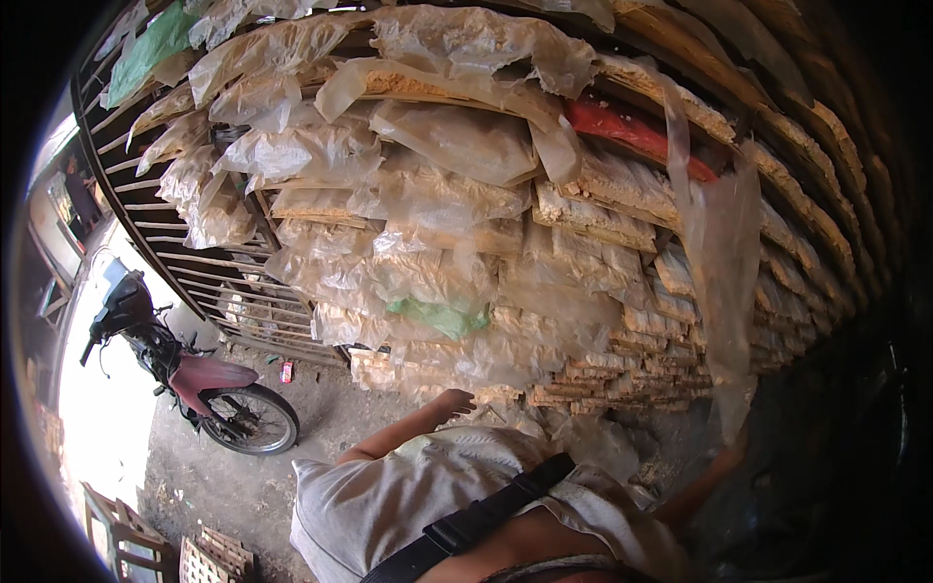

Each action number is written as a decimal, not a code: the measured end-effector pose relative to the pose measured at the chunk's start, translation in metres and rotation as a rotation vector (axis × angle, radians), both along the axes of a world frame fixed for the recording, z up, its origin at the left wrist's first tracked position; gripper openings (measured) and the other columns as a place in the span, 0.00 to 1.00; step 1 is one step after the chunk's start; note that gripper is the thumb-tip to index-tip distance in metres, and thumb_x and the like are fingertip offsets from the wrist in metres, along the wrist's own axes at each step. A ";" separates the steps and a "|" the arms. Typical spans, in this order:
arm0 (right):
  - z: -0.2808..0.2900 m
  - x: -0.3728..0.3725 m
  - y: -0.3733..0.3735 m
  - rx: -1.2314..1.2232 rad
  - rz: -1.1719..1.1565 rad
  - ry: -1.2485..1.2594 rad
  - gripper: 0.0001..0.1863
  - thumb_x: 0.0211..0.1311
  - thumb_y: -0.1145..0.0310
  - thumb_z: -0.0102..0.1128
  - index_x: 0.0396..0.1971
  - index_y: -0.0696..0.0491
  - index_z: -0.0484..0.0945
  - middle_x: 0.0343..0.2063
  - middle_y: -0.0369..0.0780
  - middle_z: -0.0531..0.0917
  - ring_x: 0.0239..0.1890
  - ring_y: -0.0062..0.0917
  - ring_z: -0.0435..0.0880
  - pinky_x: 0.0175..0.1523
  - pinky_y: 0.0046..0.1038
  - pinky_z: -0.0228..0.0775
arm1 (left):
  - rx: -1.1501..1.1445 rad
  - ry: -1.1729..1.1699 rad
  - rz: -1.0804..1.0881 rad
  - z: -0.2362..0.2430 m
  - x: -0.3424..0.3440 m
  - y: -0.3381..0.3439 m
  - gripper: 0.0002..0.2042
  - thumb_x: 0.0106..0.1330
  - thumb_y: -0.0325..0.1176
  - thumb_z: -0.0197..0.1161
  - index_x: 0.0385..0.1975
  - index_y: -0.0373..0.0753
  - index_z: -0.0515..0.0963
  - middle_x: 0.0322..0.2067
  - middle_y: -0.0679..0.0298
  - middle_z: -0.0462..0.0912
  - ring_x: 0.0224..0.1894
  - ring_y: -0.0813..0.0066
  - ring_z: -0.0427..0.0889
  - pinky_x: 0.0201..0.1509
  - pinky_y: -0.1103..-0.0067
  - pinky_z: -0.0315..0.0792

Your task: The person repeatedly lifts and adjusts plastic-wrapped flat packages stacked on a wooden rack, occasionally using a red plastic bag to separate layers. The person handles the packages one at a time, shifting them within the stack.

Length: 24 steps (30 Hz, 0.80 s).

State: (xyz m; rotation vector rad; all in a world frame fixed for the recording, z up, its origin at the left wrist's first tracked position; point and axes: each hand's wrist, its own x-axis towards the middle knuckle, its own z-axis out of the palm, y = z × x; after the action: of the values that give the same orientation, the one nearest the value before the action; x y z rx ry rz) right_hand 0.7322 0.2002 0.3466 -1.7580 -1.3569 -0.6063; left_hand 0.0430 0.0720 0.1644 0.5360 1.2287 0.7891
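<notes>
My left hand (pixel 453 402) reaches beside the lower edge of tall stacked layers of pale crumbly slabs (pixel 603 219), its fingers apart and slightly curved, holding nothing visible. Crumpled translucent plastic sheets (pixel 437 146) cover many layers, with green plastic (pixel 437 316) low in the middle and red plastic (pixel 627 133) higher up. At the lower right, my right hand (pixel 729 449) is in shadow at the bottom end of a long hanging plastic sheet (pixel 714 272); its fingers are hidden, so I cannot tell whether it grips the sheet.
Slatted wooden racks (pixel 224 282) hold the layers. A motorcycle (pixel 204 389) stands at the left on concrete floor (pixel 180 486), before a bright opening. A person (pixel 80 194) is in the far left background. A wooden stand (pixel 126 534) and woven panels (pixel 209 559) lie at lower left.
</notes>
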 end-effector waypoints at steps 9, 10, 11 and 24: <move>-0.266 -0.034 -0.099 -1.247 -0.258 -0.102 0.14 0.48 0.69 0.58 0.34 0.61 0.75 0.26 0.44 0.79 0.27 0.29 0.79 0.31 0.32 0.70 | -0.220 0.087 -0.148 -0.043 -0.005 -0.035 0.14 0.63 0.37 0.46 0.48 0.46 0.68 0.41 0.64 0.78 0.34 0.76 0.77 0.30 0.77 0.66; -0.285 -0.043 -0.099 -1.317 -0.221 -0.100 0.13 0.47 0.69 0.59 0.33 0.60 0.75 0.24 0.43 0.79 0.25 0.28 0.79 0.30 0.31 0.70 | -0.271 0.102 -0.144 -0.045 -0.007 -0.043 0.14 0.63 0.37 0.46 0.48 0.46 0.68 0.40 0.64 0.78 0.33 0.76 0.77 0.30 0.77 0.66; -0.299 -0.049 -0.098 -1.353 -0.191 0.006 0.13 0.46 0.70 0.59 0.33 0.60 0.75 0.23 0.43 0.79 0.24 0.28 0.78 0.29 0.31 0.70 | -0.321 0.113 -0.144 -0.049 -0.009 -0.050 0.14 0.63 0.37 0.46 0.48 0.46 0.68 0.39 0.65 0.78 0.32 0.77 0.77 0.30 0.76 0.66; -0.282 -0.181 0.075 -0.760 -0.219 1.434 0.18 0.52 0.64 0.54 0.41 0.59 0.70 0.38 0.43 0.74 0.38 0.35 0.73 0.46 0.36 0.64 | 0.036 1.275 -1.166 -0.139 -0.067 -0.142 0.15 0.56 0.47 0.54 0.38 0.45 0.75 0.40 0.65 0.78 0.39 0.65 0.78 0.37 0.68 0.73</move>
State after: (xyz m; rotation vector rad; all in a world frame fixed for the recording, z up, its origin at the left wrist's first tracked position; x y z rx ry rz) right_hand 0.5517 0.2751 0.0648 -2.1133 -0.3100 1.0928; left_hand -0.0241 -0.0699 0.0252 1.7057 1.6479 -0.6834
